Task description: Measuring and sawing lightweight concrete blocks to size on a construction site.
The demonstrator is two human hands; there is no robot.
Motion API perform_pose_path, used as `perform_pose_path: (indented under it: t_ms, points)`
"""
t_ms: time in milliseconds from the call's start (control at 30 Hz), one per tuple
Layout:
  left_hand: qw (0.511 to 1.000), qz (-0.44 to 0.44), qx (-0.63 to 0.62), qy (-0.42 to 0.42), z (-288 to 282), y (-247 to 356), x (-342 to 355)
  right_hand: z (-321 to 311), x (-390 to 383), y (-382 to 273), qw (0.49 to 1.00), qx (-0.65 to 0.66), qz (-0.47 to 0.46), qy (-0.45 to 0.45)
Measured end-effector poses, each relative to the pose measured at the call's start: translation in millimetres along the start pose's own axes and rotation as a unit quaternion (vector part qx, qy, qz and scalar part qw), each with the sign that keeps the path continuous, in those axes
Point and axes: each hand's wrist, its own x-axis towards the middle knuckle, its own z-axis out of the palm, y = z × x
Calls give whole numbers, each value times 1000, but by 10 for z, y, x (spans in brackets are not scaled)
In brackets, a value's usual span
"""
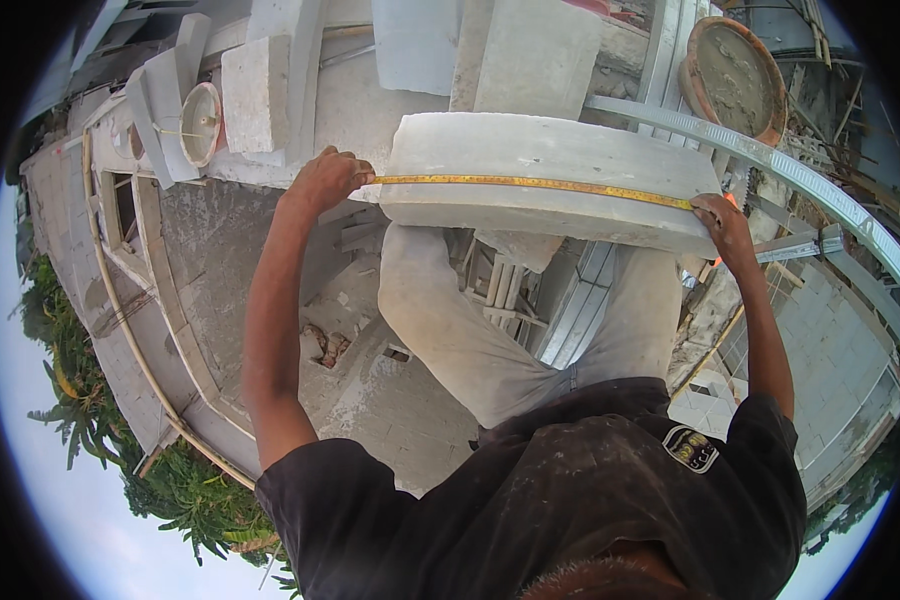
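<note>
A long white masonry block (560, 145) lies crosswise in front of my bent knees. A yellow tape measure blade (510, 183) stretches along its length. My left hand (330, 182), closed on the tape's end, is at the block's left end. My right hand (722, 222) grips the tape at the block's right end, with an orange tape case (730, 206) partly hidden behind it. A rough chunk of block (518, 247) shows beneath the long block, between my legs (425, 310).
A bucket of grey mortar (732, 75) is at back right beside long metal channels (810, 175). More blocks (255, 95) and a round pan (202, 125) stand at back left. Drops and concrete ledges (180, 330) surround my perch, with trees beyond at left.
</note>
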Motion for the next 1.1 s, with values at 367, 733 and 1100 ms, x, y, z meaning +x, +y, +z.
perform_pose_path:
  t_ms: [367, 733, 1100]
  points:
    - [999, -26, -5, -27, -51, 6, -23, 102, 9, 42, 998, -5, -41, 38]
    - [1000, -13, 3, -21, -158, 82, 46, -17, 94, 144, 999, 30, -39, -19]
    - [1000, 22, -6, 2, -119, -60, 378, 96, 347, 364, 999, 4, -36, -7]
